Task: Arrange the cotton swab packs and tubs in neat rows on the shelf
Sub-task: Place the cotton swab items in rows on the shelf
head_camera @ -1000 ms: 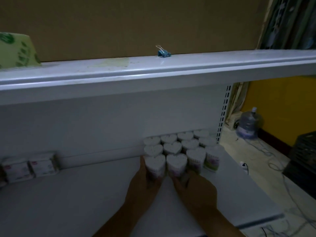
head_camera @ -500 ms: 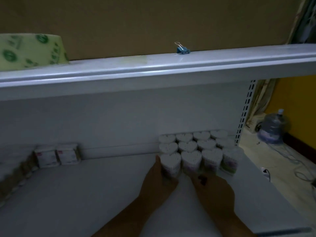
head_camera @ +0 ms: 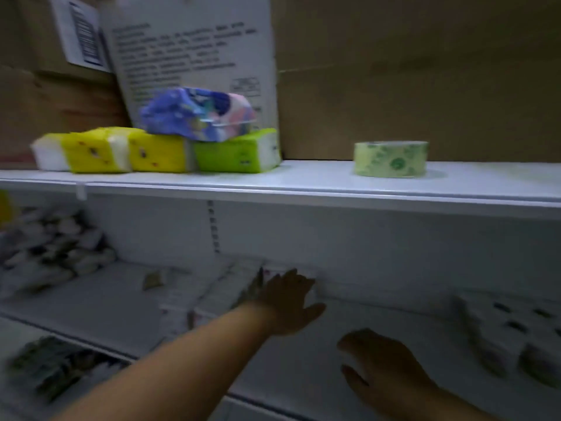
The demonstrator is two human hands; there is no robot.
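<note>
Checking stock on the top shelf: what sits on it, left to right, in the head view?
White-ended pack → yellow pack → second yellow pack → green pack → green-printed tape roll.

Overhead: the upper shelf (head_camera: 303, 192) caps the bay, so a hand enters from the front.
Centre: the bare lower shelf (head_camera: 394, 317) lies open between packs and tubs.
Left: flat packs (head_camera: 212, 296) in rows, then a loose heap (head_camera: 51, 256) (too blurred to tell apart).
Right: tubs (head_camera: 510, 338) fill the end.
Back: the rear panel (head_camera: 364, 247) closes it.
</note>
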